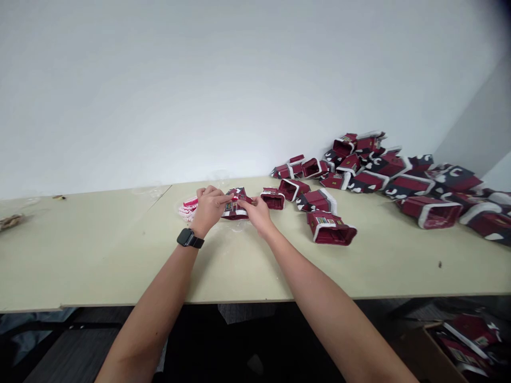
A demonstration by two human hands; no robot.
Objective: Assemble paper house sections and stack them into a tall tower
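Note:
A small dark red toy house [234,211] with white trim and a window pattern lies between my hands on the table. My left hand [210,206], with a black watch on its wrist, has curled fingers that press on the house's left and upper part. From the other side my right hand [258,214] grips the house, its thumb across the front. Just left of my left hand sits a bundle of red and white string [187,209]. My fingers hide part of the house, and whatever is pinched there is too small to make out.
Several similar houses, such as one with its open base facing me [334,235], lie to the right, with a large pile [373,181] behind them. A cardboard box [443,351] of houses is below the table [131,260]. Brown cord [11,222] lies far left.

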